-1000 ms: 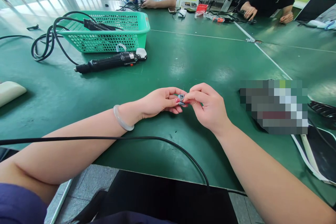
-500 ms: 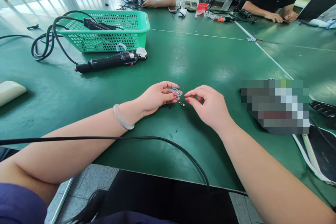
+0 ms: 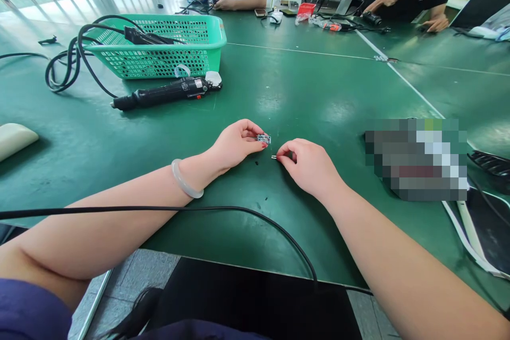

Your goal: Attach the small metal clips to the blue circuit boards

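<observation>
Between its thumb and fingers, my left hand (image 3: pixel 239 144) pinches a small grey-blue part with a patterned surface (image 3: pixel 263 139). Just to the right, my right hand (image 3: pixel 306 162) has its thumb and index finger closed on one end of a tiny metal piece (image 3: pixel 273 157), low over the green table (image 3: pixel 255 101). The hands are a short gap apart. A small dark bit (image 3: pixel 256 163) lies on the table below my left hand.
A green basket (image 3: pixel 159 58) with a black tool stands at the back left, a black electric screwdriver (image 3: pixel 163 93) before it. A black cable (image 3: pixel 223 208) crosses my left forearm. A blurred-out object (image 3: pixel 418 164) lies right. Two people sit across the table.
My right hand has closed on the tiny metal piece that lay on the table. My left hand has shifted slightly left and turned its part. The person at the right has raised one hand.
</observation>
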A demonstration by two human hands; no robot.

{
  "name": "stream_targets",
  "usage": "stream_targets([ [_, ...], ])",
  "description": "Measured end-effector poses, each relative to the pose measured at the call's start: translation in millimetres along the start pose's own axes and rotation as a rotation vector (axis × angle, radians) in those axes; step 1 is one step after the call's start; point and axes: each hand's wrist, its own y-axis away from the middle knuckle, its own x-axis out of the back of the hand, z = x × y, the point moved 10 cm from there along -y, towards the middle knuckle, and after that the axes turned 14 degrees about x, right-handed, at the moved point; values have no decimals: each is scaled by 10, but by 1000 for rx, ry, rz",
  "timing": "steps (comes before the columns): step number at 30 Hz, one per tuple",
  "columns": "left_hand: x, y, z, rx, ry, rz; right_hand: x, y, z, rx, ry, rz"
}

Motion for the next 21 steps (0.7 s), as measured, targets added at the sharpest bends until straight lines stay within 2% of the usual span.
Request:
stream_targets([
  [7,46,-28,-11,-3,-2,41,-40,-6,-345,168,51,16],
  [14,40,-4,2,25,-79,64,-219,-78,-472,225,28,-66],
  [17,35,-13,-7,34,-75,53,-69,-64,-454,263,-28,35],
  [21,-33,1,-11,39,-35,-22,223,4,-159,97,-271,282],
])
